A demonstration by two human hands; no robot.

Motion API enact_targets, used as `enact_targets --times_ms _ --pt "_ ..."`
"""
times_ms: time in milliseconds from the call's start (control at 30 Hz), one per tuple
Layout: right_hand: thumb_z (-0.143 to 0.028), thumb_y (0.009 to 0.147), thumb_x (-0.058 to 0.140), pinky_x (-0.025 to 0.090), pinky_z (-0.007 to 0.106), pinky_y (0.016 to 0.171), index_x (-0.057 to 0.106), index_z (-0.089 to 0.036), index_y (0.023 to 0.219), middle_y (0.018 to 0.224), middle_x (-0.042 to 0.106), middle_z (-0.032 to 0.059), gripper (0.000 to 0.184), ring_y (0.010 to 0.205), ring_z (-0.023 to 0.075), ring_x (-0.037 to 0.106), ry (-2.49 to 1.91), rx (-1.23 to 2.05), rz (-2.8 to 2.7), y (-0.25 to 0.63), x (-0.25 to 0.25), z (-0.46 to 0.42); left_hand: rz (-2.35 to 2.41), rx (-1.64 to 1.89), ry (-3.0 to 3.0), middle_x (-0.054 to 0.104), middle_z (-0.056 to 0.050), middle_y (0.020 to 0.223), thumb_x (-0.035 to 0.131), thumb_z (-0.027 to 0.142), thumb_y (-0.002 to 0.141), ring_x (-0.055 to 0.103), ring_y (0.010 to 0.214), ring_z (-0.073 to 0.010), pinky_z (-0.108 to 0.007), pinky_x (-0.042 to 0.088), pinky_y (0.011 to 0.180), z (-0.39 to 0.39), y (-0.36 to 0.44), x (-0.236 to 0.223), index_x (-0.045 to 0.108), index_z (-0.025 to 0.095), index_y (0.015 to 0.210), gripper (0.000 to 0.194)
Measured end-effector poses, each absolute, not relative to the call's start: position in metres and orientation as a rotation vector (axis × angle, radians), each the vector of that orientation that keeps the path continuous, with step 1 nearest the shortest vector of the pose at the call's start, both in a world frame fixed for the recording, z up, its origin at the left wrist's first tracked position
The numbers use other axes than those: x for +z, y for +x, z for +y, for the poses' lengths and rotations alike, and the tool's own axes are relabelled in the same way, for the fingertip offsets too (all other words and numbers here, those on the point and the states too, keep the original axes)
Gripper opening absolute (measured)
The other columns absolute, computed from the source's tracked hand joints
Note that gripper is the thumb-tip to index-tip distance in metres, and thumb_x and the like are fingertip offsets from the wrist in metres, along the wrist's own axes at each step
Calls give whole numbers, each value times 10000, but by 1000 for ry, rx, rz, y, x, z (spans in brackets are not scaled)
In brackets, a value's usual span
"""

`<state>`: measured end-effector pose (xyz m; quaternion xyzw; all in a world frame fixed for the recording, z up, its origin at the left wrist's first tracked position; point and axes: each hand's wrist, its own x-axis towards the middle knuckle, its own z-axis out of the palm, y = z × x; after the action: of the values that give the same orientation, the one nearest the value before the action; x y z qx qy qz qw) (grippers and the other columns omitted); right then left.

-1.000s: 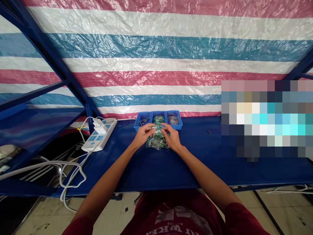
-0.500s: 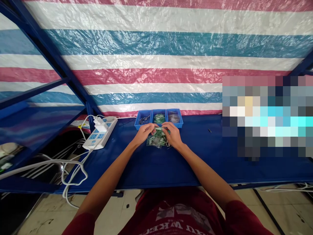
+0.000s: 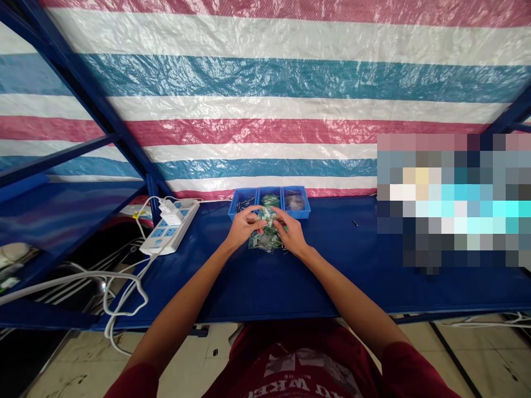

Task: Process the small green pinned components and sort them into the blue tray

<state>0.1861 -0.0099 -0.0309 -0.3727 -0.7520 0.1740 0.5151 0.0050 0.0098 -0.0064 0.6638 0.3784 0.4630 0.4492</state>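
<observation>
In the head view, my left hand and my right hand meet over the blue table. Between their fingertips they pinch a small clear plastic bag with something green in it. Thumbs press its near side while the fingers curl behind. Just below and partly under my hands lies a pile of small clear packets with green and pale contents. Thin metal pieces stick out by my right hand. What exactly the held bag contains is too small to make out.
Behind my hands stand three joined blue bins, holding thin dark pieces, green packets and clear bags. A white power strip with plugs and looping cables lies left. One small dark pin rests to the right, near a pixelated area.
My fingers have shifted from stretching a pale, narrow edge to pinching the bag more upright, thumbs lower and fingers farther behind it. The view has tilted slightly.
</observation>
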Motion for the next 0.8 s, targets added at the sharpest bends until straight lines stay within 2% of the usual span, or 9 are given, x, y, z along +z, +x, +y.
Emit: enact_targets --times_ms 100,200,333,400,467,567,667,733,800 --pt "-179 928 375 534 357 852 574 -249 1258 1126 648 72 392 986 197 630 -836 375 -1852 186 -33 -9 899 1147 1635 530 77 509 751 411 724 550 427 -114 -239 477 514 9 4 -4 532 144 1191 580" --pt "-190 912 430 532 355 857 624 -246 1148 1174 611 89 311 1057 208 605 -879 326 -1826 187 -35 -7 877 1125 1642 499 92 483 729 411 759 486 381 -86 -229 462 507 8 4 -2 504 152 1240 591" --pt "-260 922 475 528 343 850 636 -214 950 1191 598 106 170 1011 201 621 -882 334 -1747 188 -37 -4 881 1056 1694 546 36 545 658 466 814 482 418 -89 -222 429 480 8 5 -3 609 132 1102 444" --pt "-285 929 479 527 334 831 623 -203 920 1054 654 93 166 943 197 637 -879 360 -1716 188 -36 -3 909 1053 1770 607 -23 666 588 503 854 541 514 -113 -237 456 521 9 5 -3 665 130 1008 411" --pt "-310 929 488 525 327 792 623 -202 897 895 675 66 176 836 190 640 -913 352 -1694 188 -35 -4 931 1083 1890 645 -79 855 553 516 868 612 701 -159 -259 495 616 10 4 -2 703 144 956 411" --pt "-344 928 492 516 322 747 642 -203 869 825 671 58 214 747 185 621 -951 315 -1701 187 -32 -7 957 1121 2044 648 -105 1004 627 487 823 620 904 -211 -284 507 730 10 3 -3 730 161 882 347" --pt "-352 942 465 517 324 762 665 -202 937 880 687 71 251 799 193 636 -910 327 -1713 186 -30 -9 1017 1136 1985 683 -78 844 677 455 786 631 766 -188 -293 513 702 11 3 -6 725 148 843 316" --pt "-344 961 420 519 332 793 663 -210 1053 959 695 77 293 878 203 648 -889 348 -1715 187 -29 -10 1043 1187 1875 678 -53 744 711 461 748 620 667 -168 -286 520 651 11 3 -8 715 139 824 331" --pt "-320 982 357 525 340 793 632 -238 1172 967 695 65 344 868 198 654 -875 365 -1745 187 -29 -11 1050 1267 1776 651 -23 666 747 467 702 606 604 -153 -273 523 608 11 4 -9 705 140 816 349"
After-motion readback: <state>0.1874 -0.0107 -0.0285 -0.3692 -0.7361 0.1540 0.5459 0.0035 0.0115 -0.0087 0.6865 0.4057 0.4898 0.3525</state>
